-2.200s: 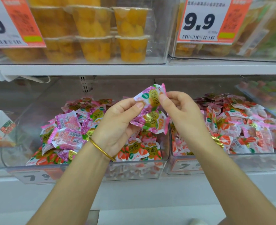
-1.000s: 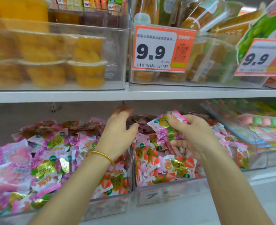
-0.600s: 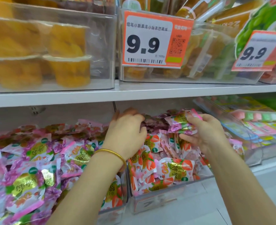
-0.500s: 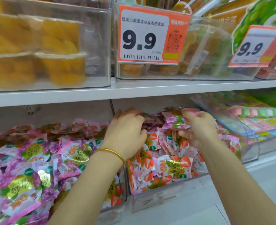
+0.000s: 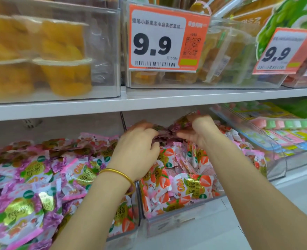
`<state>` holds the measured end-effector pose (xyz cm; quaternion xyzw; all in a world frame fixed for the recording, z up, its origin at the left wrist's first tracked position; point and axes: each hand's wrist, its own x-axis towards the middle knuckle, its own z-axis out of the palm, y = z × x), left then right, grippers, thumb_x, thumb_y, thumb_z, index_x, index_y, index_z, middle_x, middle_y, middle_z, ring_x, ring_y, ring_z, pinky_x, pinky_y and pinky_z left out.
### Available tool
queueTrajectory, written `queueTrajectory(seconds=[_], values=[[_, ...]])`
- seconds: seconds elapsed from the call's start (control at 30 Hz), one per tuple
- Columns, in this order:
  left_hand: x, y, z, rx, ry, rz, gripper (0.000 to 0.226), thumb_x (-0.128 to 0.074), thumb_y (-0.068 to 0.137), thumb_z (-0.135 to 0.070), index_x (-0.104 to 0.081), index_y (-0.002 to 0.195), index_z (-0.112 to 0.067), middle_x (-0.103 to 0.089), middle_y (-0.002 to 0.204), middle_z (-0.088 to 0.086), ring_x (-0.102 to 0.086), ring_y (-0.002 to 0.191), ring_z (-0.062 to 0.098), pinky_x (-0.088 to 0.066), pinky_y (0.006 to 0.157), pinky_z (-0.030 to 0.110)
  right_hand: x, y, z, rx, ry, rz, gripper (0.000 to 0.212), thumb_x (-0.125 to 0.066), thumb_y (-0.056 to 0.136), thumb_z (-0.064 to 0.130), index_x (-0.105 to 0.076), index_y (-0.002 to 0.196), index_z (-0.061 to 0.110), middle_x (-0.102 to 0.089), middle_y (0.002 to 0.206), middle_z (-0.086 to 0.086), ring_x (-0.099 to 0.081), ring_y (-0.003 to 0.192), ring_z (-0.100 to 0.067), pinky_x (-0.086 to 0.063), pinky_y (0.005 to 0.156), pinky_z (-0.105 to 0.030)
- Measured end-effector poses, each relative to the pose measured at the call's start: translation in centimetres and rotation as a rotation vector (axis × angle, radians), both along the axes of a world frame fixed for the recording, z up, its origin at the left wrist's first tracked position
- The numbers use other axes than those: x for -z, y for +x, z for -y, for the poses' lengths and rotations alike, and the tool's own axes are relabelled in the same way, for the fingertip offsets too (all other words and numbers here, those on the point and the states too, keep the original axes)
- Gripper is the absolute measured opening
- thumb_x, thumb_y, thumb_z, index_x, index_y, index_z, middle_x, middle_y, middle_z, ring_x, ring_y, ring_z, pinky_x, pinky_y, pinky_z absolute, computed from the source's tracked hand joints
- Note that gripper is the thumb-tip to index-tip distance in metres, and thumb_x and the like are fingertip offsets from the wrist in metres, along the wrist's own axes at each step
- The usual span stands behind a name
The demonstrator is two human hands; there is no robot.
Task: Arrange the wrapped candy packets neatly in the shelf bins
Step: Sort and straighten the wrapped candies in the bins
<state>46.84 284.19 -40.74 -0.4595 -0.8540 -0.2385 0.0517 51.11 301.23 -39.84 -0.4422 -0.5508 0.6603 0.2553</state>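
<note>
Two clear bins sit side by side on the lower shelf. The left bin [image 5: 124, 240] is heaped with purple candy packets [image 5: 31, 170]. Red strawberry packets [image 5: 192, 184] fill the right bin [image 5: 176, 219], with darker purple packets [image 5: 162, 135] piled at its back. My left hand [image 5: 136, 152], gold bangle on the wrist, reaches over the divider and curls its fingers into those back purple packets. My right hand [image 5: 201, 132] is deep at the back of the right bin and pinches a purple packet [image 5: 182, 122] at its top.
The white shelf board [image 5: 167, 100] hangs low just above both hands. Above it stand clear bins of yellow fruit jelly cups [image 5: 62, 69] and orange 9.9 price tags [image 5: 167, 40]. A tilted clear bin [image 5: 275, 156] with pastel candies is at the right.
Both hands pushed further back under the shelf board. The right hand carried its purple packet from the front of the strawberry bin to its back; the left hand's fingers curled into the rear packets.
</note>
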Motion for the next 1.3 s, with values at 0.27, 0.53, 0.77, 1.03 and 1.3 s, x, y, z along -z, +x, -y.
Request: queueTrajectory(seconds=[0.27,0.53,0.77,1.03,1.3], values=[[0.2,-0.1,-0.1,-0.01,-0.001,-0.008,0.029,-0.044,0.091,-0.023,-0.062,0.11,-0.012,-0.055,0.118,0.004,-0.05,0.107,0.023,-0.043,0.092,0.039,1.0,2.0,-0.4,0.049,0.133,-0.045,0.036,-0.041,0.098,0.006,-0.037,0.134,0.005,-0.054,0.123,-0.015,-0.066,0.052,-0.018,-0.056,0.05,-0.027],[0.2,-0.1,0.0,-0.013,-0.01,-0.013,0.031,-0.043,0.092,-0.023,-0.061,0.115,-0.013,-0.052,0.124,0.004,-0.048,0.112,0.022,-0.04,0.096,0.036,-0.2,0.0,1.4,-0.063,0.136,-0.011,0.041,-0.056,0.085,-0.007,-0.045,0.125,-0.008,-0.057,0.12,-0.023,-0.061,0.106,-0.035,-0.058,0.075,-0.033],[0.1,0.0,0.1,-0.014,0.02,0.013,0.031,-0.043,0.093,-0.022,-0.06,0.117,-0.013,-0.052,0.125,0.004,-0.046,0.114,0.021,-0.039,0.097,0.034,0.1,2.4,0.3,-0.171,0.778,0.431,0.038,-0.041,0.088,-0.007,-0.064,0.114,0.007,-0.066,0.111,-0.016,-0.066,0.093,-0.029,-0.055,0.084,-0.041],[0.2,-0.1,0.0,-0.017,0.098,0.052,0.038,-0.043,0.093,-0.019,-0.053,0.129,-0.013,-0.049,0.132,0.005,-0.044,0.121,0.02,-0.034,0.102,0.03,1.9,0.8,1.6,-0.534,1.267,0.865,0.042,-0.041,0.088,0.003,-0.053,0.126,0.018,-0.061,0.12,-0.011,-0.056,0.108,-0.031,-0.038,0.097,-0.037],[0.5,-0.4,0.0,-0.02,0.16,0.049,0.04,-0.042,0.094,-0.017,-0.048,0.133,-0.012,-0.045,0.137,0.004,-0.039,0.127,0.018,-0.028,0.104,0.023,2.2,1.8,1.5,-0.405,1.327,0.783,0.022,-0.043,0.087,0.001,-0.055,0.104,0.008,-0.064,0.097,-0.014,-0.054,0.078,-0.031,-0.037,0.07,-0.03]])
